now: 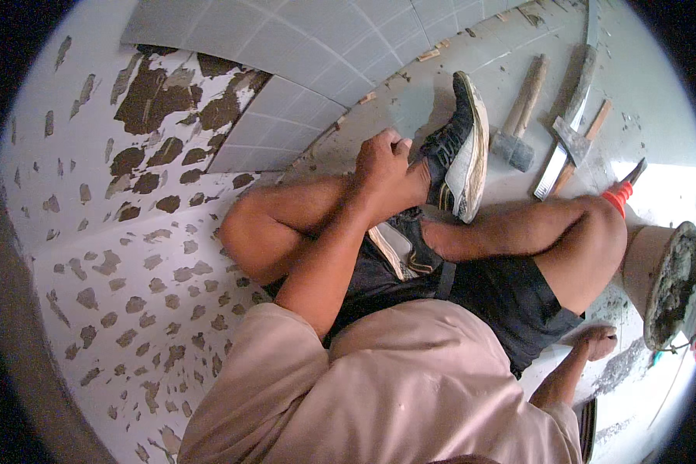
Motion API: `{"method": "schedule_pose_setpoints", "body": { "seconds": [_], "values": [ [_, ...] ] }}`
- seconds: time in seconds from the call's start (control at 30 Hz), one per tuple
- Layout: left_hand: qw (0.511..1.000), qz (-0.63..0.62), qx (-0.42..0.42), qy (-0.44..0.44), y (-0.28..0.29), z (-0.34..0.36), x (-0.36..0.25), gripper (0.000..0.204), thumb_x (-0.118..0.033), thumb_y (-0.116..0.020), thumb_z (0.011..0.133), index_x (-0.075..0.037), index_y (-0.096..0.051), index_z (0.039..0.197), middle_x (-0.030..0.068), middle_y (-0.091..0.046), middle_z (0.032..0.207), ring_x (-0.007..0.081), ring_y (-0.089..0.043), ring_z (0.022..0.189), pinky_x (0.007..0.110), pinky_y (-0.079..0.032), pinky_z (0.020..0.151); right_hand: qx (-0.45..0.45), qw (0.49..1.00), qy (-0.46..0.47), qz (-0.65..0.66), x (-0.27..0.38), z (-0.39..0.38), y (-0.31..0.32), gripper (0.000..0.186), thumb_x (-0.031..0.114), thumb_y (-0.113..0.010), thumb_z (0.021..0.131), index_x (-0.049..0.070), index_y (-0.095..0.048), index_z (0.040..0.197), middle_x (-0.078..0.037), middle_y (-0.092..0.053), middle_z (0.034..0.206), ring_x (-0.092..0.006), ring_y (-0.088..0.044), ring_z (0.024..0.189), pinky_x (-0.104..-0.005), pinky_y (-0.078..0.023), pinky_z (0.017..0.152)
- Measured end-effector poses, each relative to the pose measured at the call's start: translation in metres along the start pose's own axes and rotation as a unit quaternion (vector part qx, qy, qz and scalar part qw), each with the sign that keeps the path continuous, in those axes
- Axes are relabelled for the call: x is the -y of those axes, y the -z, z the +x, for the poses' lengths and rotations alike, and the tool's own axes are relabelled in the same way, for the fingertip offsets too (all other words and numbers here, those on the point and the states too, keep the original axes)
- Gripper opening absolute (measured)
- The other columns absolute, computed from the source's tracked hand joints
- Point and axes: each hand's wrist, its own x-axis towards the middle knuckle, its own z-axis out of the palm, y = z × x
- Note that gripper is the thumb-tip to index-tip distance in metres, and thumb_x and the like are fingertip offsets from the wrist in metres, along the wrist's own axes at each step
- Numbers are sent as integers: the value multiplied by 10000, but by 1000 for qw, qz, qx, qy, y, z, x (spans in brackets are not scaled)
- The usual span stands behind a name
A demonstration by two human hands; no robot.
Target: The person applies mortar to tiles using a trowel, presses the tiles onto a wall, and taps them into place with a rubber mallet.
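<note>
My left hand (384, 161) is closed with its fingers curled, above my folded leg and beside the ankle of one shoe. What it holds, if anything, is hidden. That black shoe (458, 145) has a worn white sole and lies tipped on its side. The other shoe (402, 249) is tucked under my crossed legs, partly covered. Off to the right, low by the floor, my right hand (598, 342) is closed in a fist near my thigh; the inside of the fist does not show.
A mallet (520, 116), a hammer (572, 143) and a long metal straightedge (553, 166) lie ahead on the floor. A red-handled trowel (620, 195) and a mortar-smeared bucket (648, 267) stand at the right. Grey tiles (286, 116) line the wall, left, beside brown mortar patches (158, 97).
</note>
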Motion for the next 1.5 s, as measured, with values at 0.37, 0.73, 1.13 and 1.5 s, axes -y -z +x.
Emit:
{"method": "schedule_pose_setpoints", "body": {
  "seconds": [0.37, 0.73, 1.13, 1.5],
  "values": [
    [1000, -5, -19, -21, -5, 1, 6, 196, -191, -688, 887, 2, -670, 858, 182, -692, 793, 331, -668, 718, 420, -525, 707, 4, 1000, -17, -20, 6, -2, 3, 555, 497, -445, 948, 25, -702, 1084, -221, -703, 1056, -441, -661, 952, -560, -508, 800],
    [999, 5, -28, -18, -12, 6, 19, 229, -225, -702, 879, -2, -673, 834, 180, -695, 783, 326, -671, 709, 421, -525, 692, 0, 1000, 15, 3, 1, 0, -1, 576, 501, -420, 960, 6, -691, 1074, -238, -691, 1030, -457, -647, 936, -573, -497, 791],
    [1000, 11, -3, -15, -9, 8, 10, 254, -227, -685, 889, 26, -663, 875, 214, -698, 817, 361, -690, 764, 443, -526, 712, 10, 1000, 1, -21, -5, 8, -5, 561, 502, -431, 953, 16, -672, 1097, -221, -669, 1135, -438, -627, 1018, -558, -485, 842],
    [999, 35, -3, -34, -14, 10, 12, 252, -231, -687, 884, 14, -657, 837, 207, -683, 780, 359, -666, 710, 443, -517, 688, -4, 1000, -1, -15, -6, 8, -3, 584, 519, -423, 960, 12, -669, 1112, -226, -671, 1132, -447, -627, 1010, -571, -476, 827]
  ]
}}
